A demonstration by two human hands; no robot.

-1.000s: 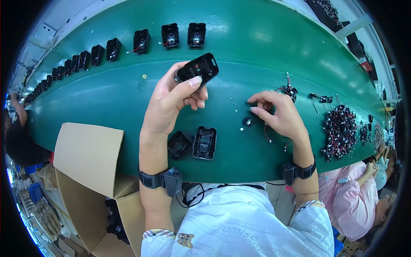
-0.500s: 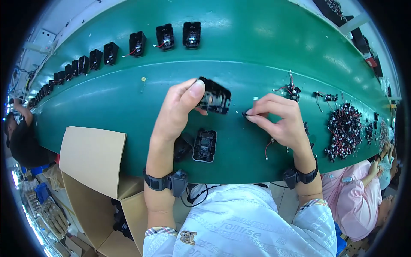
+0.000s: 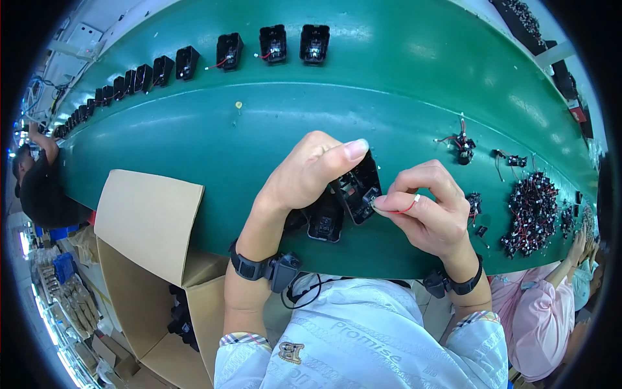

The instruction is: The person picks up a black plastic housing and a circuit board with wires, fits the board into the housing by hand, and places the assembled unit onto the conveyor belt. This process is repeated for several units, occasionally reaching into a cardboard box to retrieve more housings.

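My left hand (image 3: 301, 172) is closed around a black plastic housing (image 3: 367, 172), its open side tilted up and thumb over the upper edge. My right hand (image 3: 431, 211) pinches a small dark part (image 3: 372, 197) at the housing's lower right side. A red wire (image 3: 409, 207) with a white connector (image 3: 417, 198) lies across the right fingers. Whether the small part touches the housing's inside, I cannot tell. Just below the left hand, another black shell (image 3: 324, 223) rests on the green table, partly covered by the held housing.
A row of black housings (image 3: 229, 52) curves along the table's far left. To the right lie a pile of wired parts (image 3: 528, 214) and a few loose ones (image 3: 464, 149). An open cardboard box (image 3: 146, 217) stands at near left. Other people sit at both ends.
The housing has come down toward me, and my right hand has brought the small part up against it. The red wire and white connector now show over my right fingers. The head view has shifted.
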